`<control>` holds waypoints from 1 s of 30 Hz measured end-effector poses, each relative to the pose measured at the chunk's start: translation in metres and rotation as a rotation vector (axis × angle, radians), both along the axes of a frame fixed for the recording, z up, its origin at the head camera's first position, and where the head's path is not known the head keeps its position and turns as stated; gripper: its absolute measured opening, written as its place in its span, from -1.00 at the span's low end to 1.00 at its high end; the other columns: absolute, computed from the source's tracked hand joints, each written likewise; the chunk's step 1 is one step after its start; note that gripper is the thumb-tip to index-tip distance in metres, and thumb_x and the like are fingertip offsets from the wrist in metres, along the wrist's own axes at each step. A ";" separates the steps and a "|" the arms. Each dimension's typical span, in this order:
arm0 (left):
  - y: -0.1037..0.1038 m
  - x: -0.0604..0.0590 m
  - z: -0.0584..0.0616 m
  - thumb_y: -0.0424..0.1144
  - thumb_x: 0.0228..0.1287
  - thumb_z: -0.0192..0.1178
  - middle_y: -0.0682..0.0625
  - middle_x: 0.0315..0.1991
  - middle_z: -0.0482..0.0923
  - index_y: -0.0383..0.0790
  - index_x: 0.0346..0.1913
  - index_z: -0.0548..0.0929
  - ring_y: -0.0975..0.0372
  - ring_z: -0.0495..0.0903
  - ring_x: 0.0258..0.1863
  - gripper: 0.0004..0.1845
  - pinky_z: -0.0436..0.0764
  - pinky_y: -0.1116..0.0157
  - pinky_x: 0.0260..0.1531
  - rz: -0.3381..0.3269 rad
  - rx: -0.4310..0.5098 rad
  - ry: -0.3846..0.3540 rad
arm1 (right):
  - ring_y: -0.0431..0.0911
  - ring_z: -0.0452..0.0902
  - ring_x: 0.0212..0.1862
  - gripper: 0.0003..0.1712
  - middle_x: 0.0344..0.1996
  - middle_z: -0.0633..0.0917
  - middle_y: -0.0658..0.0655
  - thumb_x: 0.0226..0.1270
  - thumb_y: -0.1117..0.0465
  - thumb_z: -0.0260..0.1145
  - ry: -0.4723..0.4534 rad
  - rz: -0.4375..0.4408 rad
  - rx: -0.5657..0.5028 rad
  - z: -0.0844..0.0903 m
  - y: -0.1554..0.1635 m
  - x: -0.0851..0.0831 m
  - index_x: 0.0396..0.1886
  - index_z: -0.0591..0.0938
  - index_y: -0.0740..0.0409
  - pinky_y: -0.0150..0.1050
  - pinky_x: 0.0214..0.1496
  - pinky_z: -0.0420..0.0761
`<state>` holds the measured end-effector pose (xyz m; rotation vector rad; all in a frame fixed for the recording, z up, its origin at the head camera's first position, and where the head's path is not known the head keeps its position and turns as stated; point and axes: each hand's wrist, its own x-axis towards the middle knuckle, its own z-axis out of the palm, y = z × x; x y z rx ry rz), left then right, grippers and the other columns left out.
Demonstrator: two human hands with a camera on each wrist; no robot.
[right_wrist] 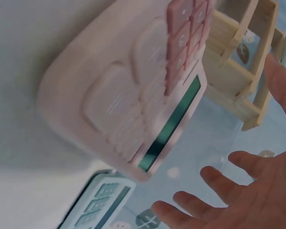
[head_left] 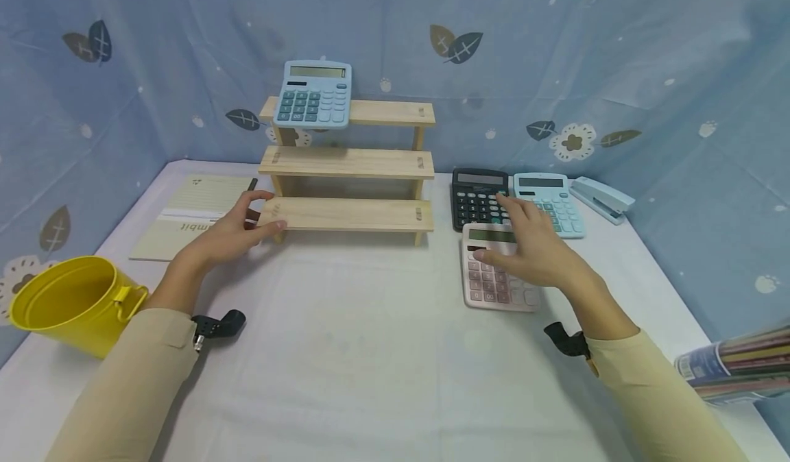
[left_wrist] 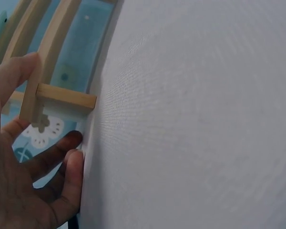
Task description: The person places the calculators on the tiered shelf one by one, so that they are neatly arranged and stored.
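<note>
The left hand (head_left: pixel 227 236) pinched the rack (head_left: pixel 347 163) at eight o'clock, while the right hand (head_left: pixel 538 246), spread and empty, hovered over the pink calculator (head_left: pixel 498 285) at the rack's four o'clock.

Pink calculator (head_left: pixel 490 290) partly behind the right fingers (head_left: pixel 518 218), head view.

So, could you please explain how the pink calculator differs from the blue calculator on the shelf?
Colour: the pink calculator has pink keys and casing, while the blue calculator is light blue with some darker teal keys.
Place: the pink one lies on the white table; the blue one is on the wooden stand's top shelf.
Visibility: in the head view, the right hand partly hides the pink one, not the blue.
Both have a display above the keys.
</note>
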<state>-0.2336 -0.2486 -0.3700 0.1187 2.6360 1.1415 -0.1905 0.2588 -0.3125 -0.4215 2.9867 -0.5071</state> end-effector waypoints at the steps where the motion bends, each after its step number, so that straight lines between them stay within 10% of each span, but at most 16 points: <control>1: 0.000 0.000 0.000 0.37 0.37 0.17 -0.38 0.40 0.27 0.17 0.64 -0.16 -0.17 0.36 0.32 0.00 0.48 -0.05 0.06 0.000 -0.002 0.000 | 0.52 -0.11 0.54 0.29 0.59 -0.03 0.46 0.30 -0.34 0.40 -0.005 -0.006 0.000 -0.001 0.001 0.000 0.70 -0.15 0.08 0.54 0.34 0.16; 21: 0.001 0.002 0.003 0.37 0.38 0.16 -0.39 0.38 0.29 0.14 0.63 -0.14 -0.18 0.38 0.32 0.00 0.48 -0.05 0.06 -0.009 0.001 0.021 | 0.44 0.59 0.06 0.46 0.54 -0.18 0.55 0.26 -0.43 0.36 -0.160 -0.084 -0.014 -0.019 0.000 0.011 0.66 -0.40 0.14 0.30 0.01 0.61; 30: 0.001 0.004 0.003 0.35 0.40 0.16 -0.38 0.37 0.31 0.13 0.62 -0.11 -0.17 0.38 0.31 -0.04 0.47 -0.04 0.05 -0.010 0.009 0.024 | 0.41 0.60 -0.04 0.59 0.56 -0.32 0.55 0.13 -0.59 0.31 -0.196 -0.130 0.050 -0.028 -0.012 0.013 0.63 -0.50 0.11 0.08 -0.27 0.64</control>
